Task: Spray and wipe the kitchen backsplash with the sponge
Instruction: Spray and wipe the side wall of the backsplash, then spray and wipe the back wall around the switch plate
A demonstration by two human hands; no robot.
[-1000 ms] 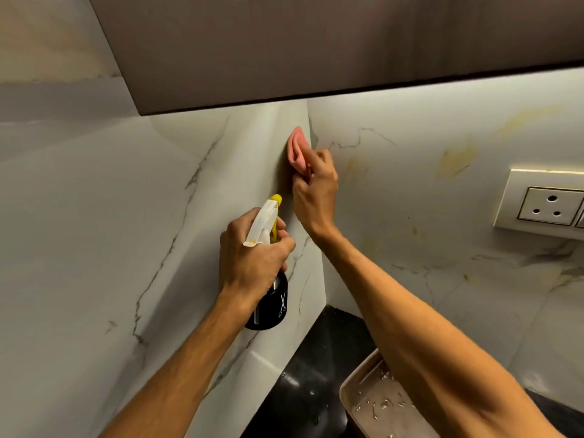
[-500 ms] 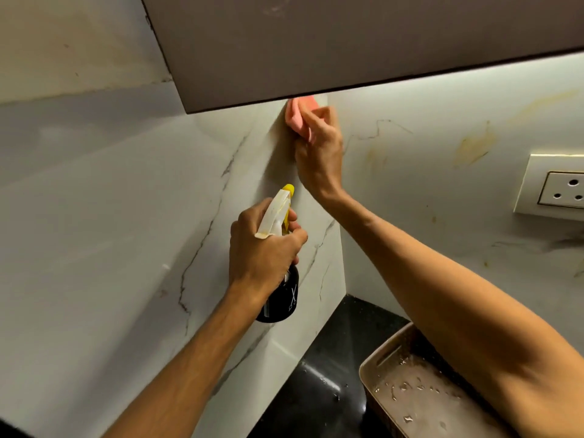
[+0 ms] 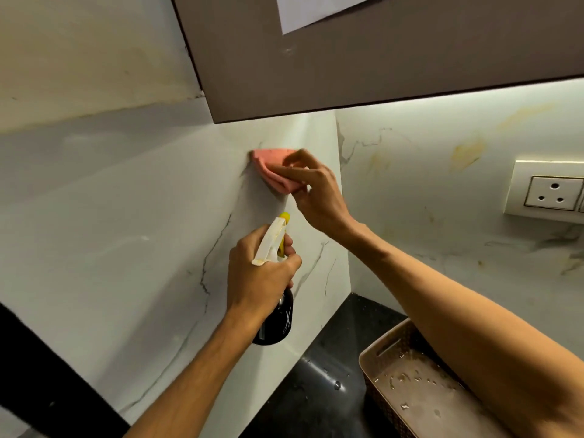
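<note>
My right hand [image 3: 313, 188] holds a pink sponge [image 3: 270, 165] flat against the left panel of the white marble backsplash [image 3: 126, 232], just below the brown wall cabinet. Below it, my left hand [image 3: 259, 276] grips a spray bottle [image 3: 274, 317] with a black body, a white trigger head and a yellow nozzle. The nozzle points up toward the left panel. The bottle's neck is hidden in my fist.
The brown wall cabinet [image 3: 363, 58] overhangs the corner. A white power socket [image 3: 550, 191] sits on the right backsplash panel, which shows yellowish stains. A beige basket [image 3: 410, 387] with a wet lid stands on the black counter [image 3: 316, 390] under my right forearm.
My right hand has slid the sponge from the top of the corner under the cabinet down and leftward across the left panel. The spray bottle stays held in about the same spot.
</note>
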